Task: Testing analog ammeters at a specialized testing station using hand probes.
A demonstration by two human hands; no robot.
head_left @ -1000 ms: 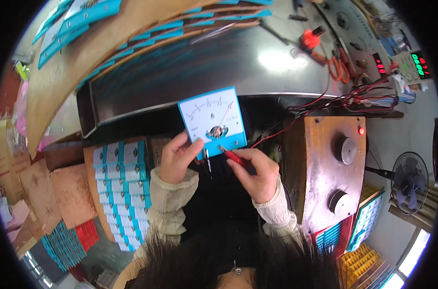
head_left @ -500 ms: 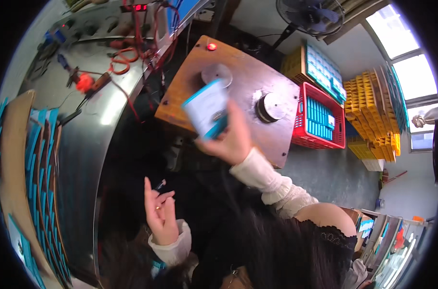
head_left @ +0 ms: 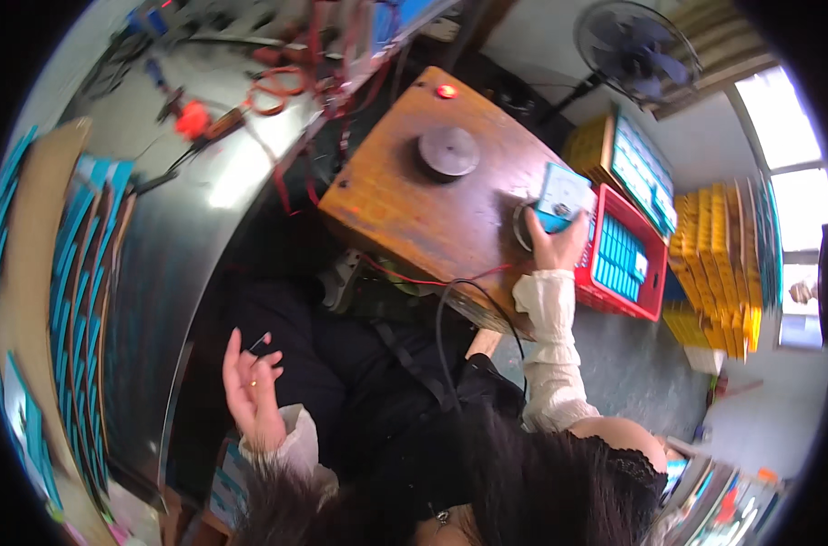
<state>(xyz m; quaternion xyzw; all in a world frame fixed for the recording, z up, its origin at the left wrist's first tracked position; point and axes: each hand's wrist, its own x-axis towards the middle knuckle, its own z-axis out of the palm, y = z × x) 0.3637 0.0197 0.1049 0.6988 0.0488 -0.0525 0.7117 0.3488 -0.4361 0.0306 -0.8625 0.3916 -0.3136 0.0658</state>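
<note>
My right hand point(head_left: 559, 246) grips a teal and white panel meter point(head_left: 565, 191) by its lower edge, fingers closed round it. The meter is held at the right end of a brown wooden box point(head_left: 386, 196), over or beside a round metal disc point(head_left: 522, 227) that it and my hand partly hide. Whether the two touch, I cannot tell. A second grey metal disc point(head_left: 448, 152) stands uncovered on the box top, left of the meter. Low on the left, my left hand point(head_left: 253, 391) is raised with fingers curled around a small dark thing point(head_left: 261, 346), too small to name.
A red crate point(head_left: 652, 305) with rows of teal pieces stands right of the box. Stacked yellow trays point(head_left: 710, 246) and a fan point(head_left: 637, 50) are behind. The metal bench point(head_left: 159, 273) at left carries orange-handled scissors point(head_left: 282, 89), cables and teal-filled cardboard layers point(head_left: 86, 300). A black cable point(head_left: 439, 328) loops near my lap.
My right hand has carried the panel meter rightward, from near the left disc to the right disc by the red crate. My left hand has shifted slightly left and down. The view has shifted.
</note>
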